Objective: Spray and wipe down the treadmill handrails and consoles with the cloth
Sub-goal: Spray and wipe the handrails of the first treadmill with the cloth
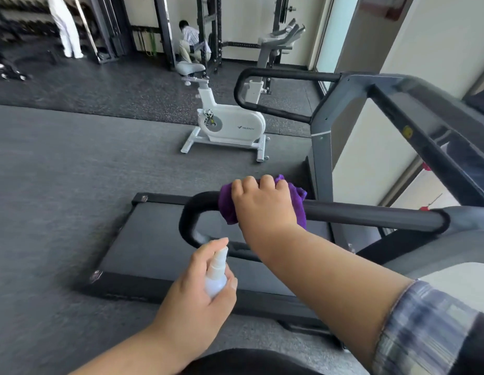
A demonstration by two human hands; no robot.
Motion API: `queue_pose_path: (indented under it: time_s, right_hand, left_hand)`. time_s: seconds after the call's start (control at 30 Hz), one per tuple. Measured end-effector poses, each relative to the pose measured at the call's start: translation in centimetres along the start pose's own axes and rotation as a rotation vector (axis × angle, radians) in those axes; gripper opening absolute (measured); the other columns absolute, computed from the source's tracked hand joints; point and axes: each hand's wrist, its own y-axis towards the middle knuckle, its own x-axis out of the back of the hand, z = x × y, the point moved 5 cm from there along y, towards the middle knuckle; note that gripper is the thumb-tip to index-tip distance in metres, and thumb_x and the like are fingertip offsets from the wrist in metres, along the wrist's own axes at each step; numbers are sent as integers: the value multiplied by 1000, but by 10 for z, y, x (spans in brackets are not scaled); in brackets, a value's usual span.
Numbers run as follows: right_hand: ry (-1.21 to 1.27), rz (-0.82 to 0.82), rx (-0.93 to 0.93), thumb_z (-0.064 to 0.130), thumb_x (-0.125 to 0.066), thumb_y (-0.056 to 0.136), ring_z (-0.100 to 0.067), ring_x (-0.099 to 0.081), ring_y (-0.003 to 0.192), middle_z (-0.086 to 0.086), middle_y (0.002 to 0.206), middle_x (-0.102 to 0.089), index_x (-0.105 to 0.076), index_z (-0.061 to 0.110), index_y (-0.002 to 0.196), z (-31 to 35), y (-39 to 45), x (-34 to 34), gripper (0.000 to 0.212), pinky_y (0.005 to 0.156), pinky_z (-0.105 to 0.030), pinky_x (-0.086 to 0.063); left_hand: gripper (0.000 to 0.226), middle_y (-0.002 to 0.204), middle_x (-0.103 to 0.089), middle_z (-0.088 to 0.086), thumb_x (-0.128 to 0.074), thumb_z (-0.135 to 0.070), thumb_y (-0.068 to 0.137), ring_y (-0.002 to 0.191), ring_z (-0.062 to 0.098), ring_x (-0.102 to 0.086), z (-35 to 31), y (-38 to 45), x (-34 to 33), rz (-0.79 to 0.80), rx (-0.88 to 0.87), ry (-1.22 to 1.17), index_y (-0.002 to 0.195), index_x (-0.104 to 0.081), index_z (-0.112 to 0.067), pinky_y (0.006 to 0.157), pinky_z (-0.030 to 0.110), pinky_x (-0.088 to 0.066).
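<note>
A white exercise bike (230, 125) stands on the floor (59, 171); someone perhaps crouches (193, 46) behind.

The right hand (265, 204) grips a purple cloth (296, 194) wrapped around the near black padded treadmill handrail (370, 213), while the left hand (193, 296) holds a small white spray bottle (216, 274) just below it.

Purple terry cloth (262, 201) wrapped over black foam-padded handrail (370, 213). Translucent white plastic spray bottle (216, 277), white nozzle. Blue-grey plaid rolled sleeve (425, 328). Dark grey metal treadmill frame (322, 147), black running belt (165, 250). White upright exercise bike (230, 125), grey disc. Dark grey speckled rubber floor (73, 171). Cream wall (438, 36).
</note>
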Motion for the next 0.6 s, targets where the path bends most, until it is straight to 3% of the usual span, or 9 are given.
queue_pose_path:
  time_s: [0.17,0.3,0.47,0.6]
  right_hand:
    - [-121,-24,65,19,-58,89,-40,-49,114,-12,124,-55,-43,8,134,64,30,12,48,96,-54,-41]
    - [-441,-17,220,25,-39,102,-50,-40,131,-20,136,-50,-43,4,142,116,48,5,45,102,-64,-35]
    - [-705,109,349,27,-40,101,-51,-46,123,-25,132,-54,-57,8,133,150,62,-26,41,96,-64,-40]
    - [-786,200,447,28,-42,101,-44,-49,120,-17,127,-59,-62,15,125,171,68,-33,34,94,-60,-41]
  left_hand:
    - [68,98,-65,-14,-64,-20,85,85,11,-63,25,0,39,-34,6,8,108,-33,-76,74,23,-48]
    - [64,96,-65,-12,-66,-24,84,82,10,-63,39,3,63,-39,-4,-6,110,-36,-75,74,25,-49]
    - [72,100,-64,-14,-68,-18,84,89,3,-62,47,4,80,-36,-39,5,110,-35,-77,73,14,-44]
    - [77,107,-62,-25,-70,-15,84,95,-3,-61,58,7,95,-14,-66,-5,109,-35,-78,75,4,-42]
